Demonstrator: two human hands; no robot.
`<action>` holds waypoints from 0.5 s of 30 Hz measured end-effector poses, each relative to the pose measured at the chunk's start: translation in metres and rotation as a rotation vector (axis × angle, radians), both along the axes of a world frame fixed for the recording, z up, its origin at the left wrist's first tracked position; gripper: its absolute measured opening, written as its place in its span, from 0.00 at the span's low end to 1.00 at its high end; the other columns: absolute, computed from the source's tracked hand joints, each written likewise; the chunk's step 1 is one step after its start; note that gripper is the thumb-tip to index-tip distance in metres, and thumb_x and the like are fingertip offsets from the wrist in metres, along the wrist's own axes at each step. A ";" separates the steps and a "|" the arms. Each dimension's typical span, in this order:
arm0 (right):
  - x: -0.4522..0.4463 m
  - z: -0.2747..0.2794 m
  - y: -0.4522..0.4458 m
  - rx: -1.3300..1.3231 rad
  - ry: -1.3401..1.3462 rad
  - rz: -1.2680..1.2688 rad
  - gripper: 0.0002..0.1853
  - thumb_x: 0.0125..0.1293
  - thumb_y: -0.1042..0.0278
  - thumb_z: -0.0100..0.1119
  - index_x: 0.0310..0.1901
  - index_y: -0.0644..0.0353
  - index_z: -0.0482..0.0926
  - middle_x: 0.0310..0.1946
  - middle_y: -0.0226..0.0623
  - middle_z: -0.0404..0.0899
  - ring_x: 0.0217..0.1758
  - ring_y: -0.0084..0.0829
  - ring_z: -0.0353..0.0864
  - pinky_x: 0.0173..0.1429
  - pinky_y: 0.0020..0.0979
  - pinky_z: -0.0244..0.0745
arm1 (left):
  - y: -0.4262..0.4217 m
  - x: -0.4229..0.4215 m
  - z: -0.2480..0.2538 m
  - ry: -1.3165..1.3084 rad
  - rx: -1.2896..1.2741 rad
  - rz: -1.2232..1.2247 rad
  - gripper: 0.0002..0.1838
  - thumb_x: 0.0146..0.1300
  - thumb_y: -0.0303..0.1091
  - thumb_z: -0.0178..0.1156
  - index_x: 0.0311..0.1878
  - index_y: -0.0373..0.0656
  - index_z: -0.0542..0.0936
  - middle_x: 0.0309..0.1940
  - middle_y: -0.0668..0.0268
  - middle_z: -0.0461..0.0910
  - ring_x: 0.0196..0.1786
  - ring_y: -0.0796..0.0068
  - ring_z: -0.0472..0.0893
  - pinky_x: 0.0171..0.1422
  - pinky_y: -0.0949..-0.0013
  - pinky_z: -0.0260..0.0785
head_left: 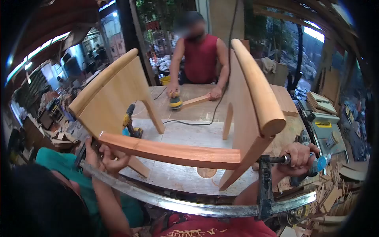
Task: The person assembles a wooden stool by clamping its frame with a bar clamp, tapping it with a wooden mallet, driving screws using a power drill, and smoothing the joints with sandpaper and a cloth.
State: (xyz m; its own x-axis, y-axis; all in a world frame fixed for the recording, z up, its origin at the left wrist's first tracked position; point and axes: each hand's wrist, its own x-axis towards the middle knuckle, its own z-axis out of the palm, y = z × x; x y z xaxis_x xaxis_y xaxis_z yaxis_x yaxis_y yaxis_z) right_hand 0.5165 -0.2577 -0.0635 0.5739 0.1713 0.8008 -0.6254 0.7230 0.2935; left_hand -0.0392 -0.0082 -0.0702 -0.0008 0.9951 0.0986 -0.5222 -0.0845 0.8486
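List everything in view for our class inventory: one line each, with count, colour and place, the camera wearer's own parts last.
Side panels: 2, light brown, upright on table
Crosspiece: 1, reddish brown, between panels
Bar clamp: 1, silver and black, near side
Worktable: 1, pale top, beneath panels
Drill: 1, yellow and black, beside left panel
Sander: 1, yellow and black, far side
Wood strip: 1, tan, beside sander
Cable: black, across table
Machine: 1, greyish, far right
Wood scraps: many, tan, both sides
Co-worker: 1, red top, opposite
Teal-clad person: 1, lower left
Distant figures: several, dim, upper left
Right hand: 1, bare, at clamp handle
Left hand: 1, bare, hard to single out at left
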 end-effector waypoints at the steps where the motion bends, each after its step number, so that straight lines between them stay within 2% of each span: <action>1: 0.010 -0.013 -0.006 -0.124 0.074 -0.076 0.11 0.70 0.71 0.52 0.49 0.66 0.75 0.14 0.20 0.62 0.12 0.16 0.58 0.20 0.21 0.65 | 0.002 0.008 -0.006 -0.097 0.139 -0.221 0.25 0.72 0.56 0.51 0.55 0.44 0.78 0.41 0.68 0.83 0.34 0.77 0.80 0.31 0.76 0.73; 2: 0.021 -0.016 -0.020 -0.241 -0.003 -0.005 0.10 0.72 0.70 0.48 0.49 0.64 0.74 0.15 0.20 0.61 0.14 0.16 0.58 0.23 0.21 0.65 | -0.036 0.065 0.043 0.073 -0.161 0.257 0.24 0.72 0.57 0.50 0.54 0.46 0.78 0.40 0.70 0.81 0.36 0.79 0.79 0.33 0.78 0.74; 3: 0.016 -0.011 -0.029 -0.390 0.071 -0.078 0.07 0.73 0.72 0.47 0.46 0.64 0.74 0.14 0.20 0.60 0.14 0.16 0.58 0.23 0.23 0.64 | -0.039 0.068 0.043 0.178 -0.167 0.352 0.25 0.71 0.59 0.51 0.54 0.48 0.78 0.44 0.70 0.80 0.39 0.80 0.78 0.32 0.76 0.74; 4: 0.015 -0.008 -0.031 -0.431 0.075 -0.044 0.05 0.73 0.73 0.47 0.41 0.63 0.73 0.14 0.20 0.59 0.15 0.15 0.58 0.26 0.22 0.64 | -0.028 0.048 0.022 0.110 -0.171 0.332 0.27 0.70 0.61 0.51 0.56 0.49 0.78 0.49 0.70 0.80 0.42 0.80 0.78 0.34 0.75 0.74; 5: 0.015 -0.004 -0.033 -0.472 0.079 -0.010 0.08 0.74 0.74 0.46 0.35 0.63 0.72 0.14 0.21 0.59 0.15 0.15 0.58 0.28 0.21 0.64 | -0.032 0.052 0.029 0.177 -0.199 0.368 0.28 0.69 0.62 0.52 0.55 0.47 0.78 0.49 0.70 0.80 0.41 0.83 0.77 0.31 0.79 0.73; 6: 0.007 0.001 -0.035 -0.504 0.109 0.053 0.09 0.75 0.73 0.47 0.34 0.63 0.72 0.15 0.22 0.59 0.16 0.16 0.59 0.30 0.21 0.63 | -0.028 0.042 0.026 0.174 -0.181 0.332 0.27 0.69 0.61 0.53 0.54 0.46 0.78 0.46 0.70 0.80 0.38 0.83 0.76 0.31 0.80 0.72; 7: 0.012 -0.004 -0.031 -0.457 0.081 0.008 0.08 0.75 0.73 0.48 0.37 0.65 0.74 0.14 0.22 0.59 0.16 0.17 0.59 0.30 0.22 0.63 | -0.021 0.035 0.021 0.164 -0.150 0.270 0.26 0.69 0.60 0.54 0.53 0.46 0.79 0.44 0.70 0.81 0.36 0.84 0.76 0.30 0.81 0.71; 9: 0.011 -0.007 -0.022 -0.387 0.076 -0.103 0.03 0.68 0.75 0.55 0.39 0.66 0.75 0.15 0.23 0.63 0.17 0.17 0.63 0.31 0.22 0.64 | -0.018 0.037 0.020 0.113 -0.130 0.314 0.24 0.70 0.58 0.55 0.52 0.46 0.79 0.41 0.70 0.81 0.33 0.84 0.75 0.30 0.81 0.71; 11: 0.015 -0.003 -0.010 -0.216 0.125 -0.107 0.06 0.61 0.77 0.60 0.40 0.66 0.76 0.15 0.24 0.66 0.17 0.16 0.66 0.30 0.21 0.65 | -0.018 0.037 0.020 0.114 -0.086 0.323 0.23 0.70 0.57 0.55 0.50 0.45 0.80 0.39 0.70 0.82 0.30 0.84 0.75 0.30 0.81 0.71; 12: 0.014 -0.001 -0.004 -0.044 0.091 0.121 0.08 0.58 0.78 0.62 0.40 0.66 0.76 0.14 0.24 0.67 0.17 0.16 0.67 0.29 0.20 0.65 | -0.020 0.038 0.017 0.137 -0.052 0.321 0.23 0.70 0.56 0.55 0.50 0.46 0.80 0.38 0.70 0.82 0.29 0.84 0.74 0.30 0.81 0.71; 13: 0.013 0.001 0.002 0.104 0.058 0.360 0.10 0.55 0.79 0.64 0.39 0.66 0.77 0.14 0.24 0.68 0.16 0.15 0.68 0.28 0.19 0.65 | -0.006 0.020 0.008 0.049 -0.062 0.167 0.18 0.73 0.48 0.53 0.55 0.45 0.77 0.44 0.68 0.80 0.35 0.81 0.77 0.37 0.80 0.73; 14: 0.008 0.006 0.005 0.317 -0.057 0.802 0.11 0.52 0.79 0.64 0.39 0.66 0.77 0.13 0.24 0.69 0.15 0.15 0.68 0.26 0.19 0.65 | 0.007 0.003 -0.001 -0.030 -0.086 0.016 0.16 0.75 0.39 0.51 0.60 0.44 0.74 0.49 0.66 0.78 0.41 0.78 0.80 0.43 0.78 0.76; 15: 0.012 0.002 0.003 0.228 -0.040 0.578 0.10 0.54 0.79 0.63 0.39 0.66 0.77 0.12 0.23 0.68 0.13 0.15 0.67 0.25 0.19 0.65 | 0.006 0.005 -0.001 -0.052 -0.078 -0.024 0.15 0.75 0.38 0.50 0.60 0.44 0.74 0.48 0.66 0.78 0.40 0.78 0.79 0.43 0.77 0.75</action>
State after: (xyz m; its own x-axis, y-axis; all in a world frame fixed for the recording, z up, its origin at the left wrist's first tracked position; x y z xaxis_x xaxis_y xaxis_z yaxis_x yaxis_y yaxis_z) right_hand 0.5285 -0.2548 -0.0611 0.4083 0.2678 0.8727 -0.9106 0.1865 0.3689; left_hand -0.0340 -0.0018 -0.0715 0.0195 0.9996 0.0211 -0.5672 -0.0063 0.8236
